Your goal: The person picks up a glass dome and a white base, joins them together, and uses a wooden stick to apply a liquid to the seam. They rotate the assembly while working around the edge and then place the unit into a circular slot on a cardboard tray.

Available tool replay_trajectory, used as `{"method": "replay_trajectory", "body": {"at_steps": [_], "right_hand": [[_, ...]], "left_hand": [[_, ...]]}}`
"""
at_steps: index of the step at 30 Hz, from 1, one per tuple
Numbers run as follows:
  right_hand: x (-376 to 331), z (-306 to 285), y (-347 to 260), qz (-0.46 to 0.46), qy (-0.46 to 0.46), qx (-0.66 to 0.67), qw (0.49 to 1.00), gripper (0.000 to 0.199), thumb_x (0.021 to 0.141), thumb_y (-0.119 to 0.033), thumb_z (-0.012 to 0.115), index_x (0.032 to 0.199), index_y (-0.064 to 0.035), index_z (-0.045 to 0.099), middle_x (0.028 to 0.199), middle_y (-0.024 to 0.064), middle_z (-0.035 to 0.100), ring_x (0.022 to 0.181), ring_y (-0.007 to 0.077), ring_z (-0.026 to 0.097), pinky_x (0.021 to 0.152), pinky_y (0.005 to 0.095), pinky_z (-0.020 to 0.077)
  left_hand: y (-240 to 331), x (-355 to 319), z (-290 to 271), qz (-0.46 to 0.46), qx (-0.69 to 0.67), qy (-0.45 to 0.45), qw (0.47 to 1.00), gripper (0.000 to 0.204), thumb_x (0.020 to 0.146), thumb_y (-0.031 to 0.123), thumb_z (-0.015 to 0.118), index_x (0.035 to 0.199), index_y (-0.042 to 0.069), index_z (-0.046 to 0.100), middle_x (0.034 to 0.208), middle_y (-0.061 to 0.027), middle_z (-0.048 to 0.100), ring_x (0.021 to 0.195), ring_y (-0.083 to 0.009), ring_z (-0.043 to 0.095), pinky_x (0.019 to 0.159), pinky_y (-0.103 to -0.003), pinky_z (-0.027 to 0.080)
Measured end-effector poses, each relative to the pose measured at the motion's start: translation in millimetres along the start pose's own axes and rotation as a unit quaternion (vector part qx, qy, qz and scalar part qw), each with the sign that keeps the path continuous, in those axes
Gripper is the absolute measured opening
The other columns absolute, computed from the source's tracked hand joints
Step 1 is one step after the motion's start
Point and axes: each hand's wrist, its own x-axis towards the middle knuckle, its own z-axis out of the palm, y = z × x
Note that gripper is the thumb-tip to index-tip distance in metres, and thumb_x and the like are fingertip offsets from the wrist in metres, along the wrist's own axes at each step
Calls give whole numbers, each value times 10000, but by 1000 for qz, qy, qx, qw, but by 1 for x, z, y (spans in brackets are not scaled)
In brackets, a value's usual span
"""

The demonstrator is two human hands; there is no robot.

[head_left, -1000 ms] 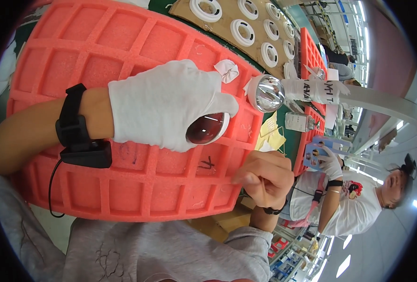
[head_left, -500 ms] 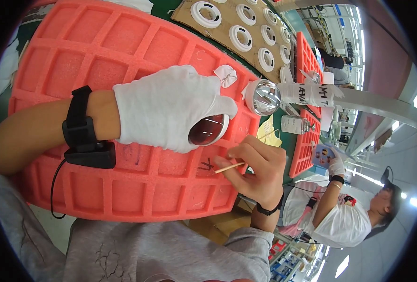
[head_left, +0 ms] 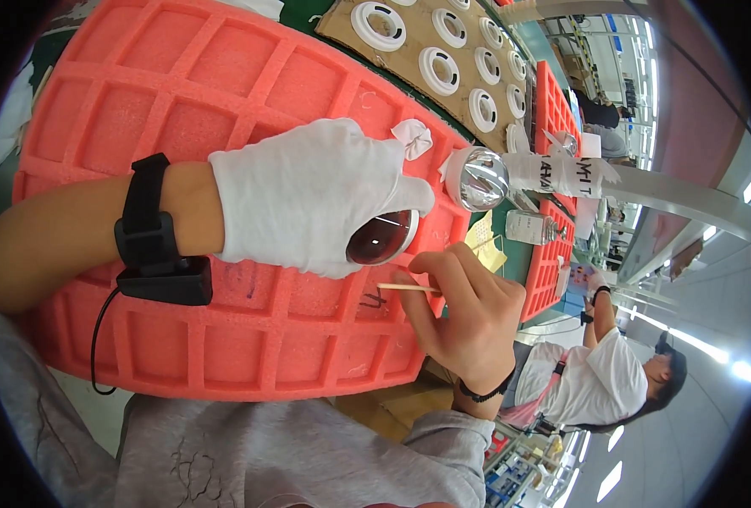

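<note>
My left hand (head_left: 312,199), in a white glove, is closed around a rounded dark red glass lens (head_left: 380,239) with a white rim. It holds the lens above a red foam tray (head_left: 236,59) divided into square pockets. My bare right hand (head_left: 469,317) pinches a thin wooden stick (head_left: 405,287) between thumb and fingers. The stick's free end points left, a little below the lens and apart from it. Under the stick, a dark handwritten mark shows on the foam.
A shiny silver dome lamp (head_left: 481,182) on a tape-wrapped arm hangs right of my glove. Nearby lie a crumpled white cloth (head_left: 412,138), a yellow cloth (head_left: 484,241) and a clear bottle (head_left: 530,227). Cardboard (head_left: 409,63) bearing white rings lies beyond. A co-worker (head_left: 612,372) stands at right.
The stick has swung from slanting to nearly level, its free end rising toward the lens. My right hand has shifted slightly right. The co-worker's arm and head have moved.
</note>
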Motion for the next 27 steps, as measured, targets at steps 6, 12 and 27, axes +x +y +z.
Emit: {"method": "replay_trajectory", "body": {"at_steps": [6, 12, 27], "right_hand": [[29, -9, -23, 64, -112, -40, 991, 286, 880, -251, 781, 904, -45, 585, 569, 95, 578, 531, 290, 634, 492, 390, 455], [34, -28, -34, 47, -183, -120, 975, 269, 892, -214, 737, 847, -36, 541, 589, 166, 607, 565, 377, 634, 504, 456, 451], [37, -16, 33, -25, -61, 466, 883, 404, 1052, -401, 561, 871, -40, 553, 671, 46, 495, 536, 137, 393, 530, 333, 311]], "left_hand": [[-2, -8, 3, 5, 16, 42, 999, 555, 713, 278, 863, 1195, 158, 614, 977, -114, 604, 901, -324, 609, 772, -438, 488], [4, -3, 8, 43, 12, 96, 994, 526, 691, 273, 861, 1132, 116, 619, 975, -112, 613, 869, -309, 629, 746, -433, 475], [0, 2, -4, 21, -10, 65, 998, 282, 749, 278, 771, 934, 110, 641, 771, -100, 609, 720, -326, 633, 634, -450, 490]]}}
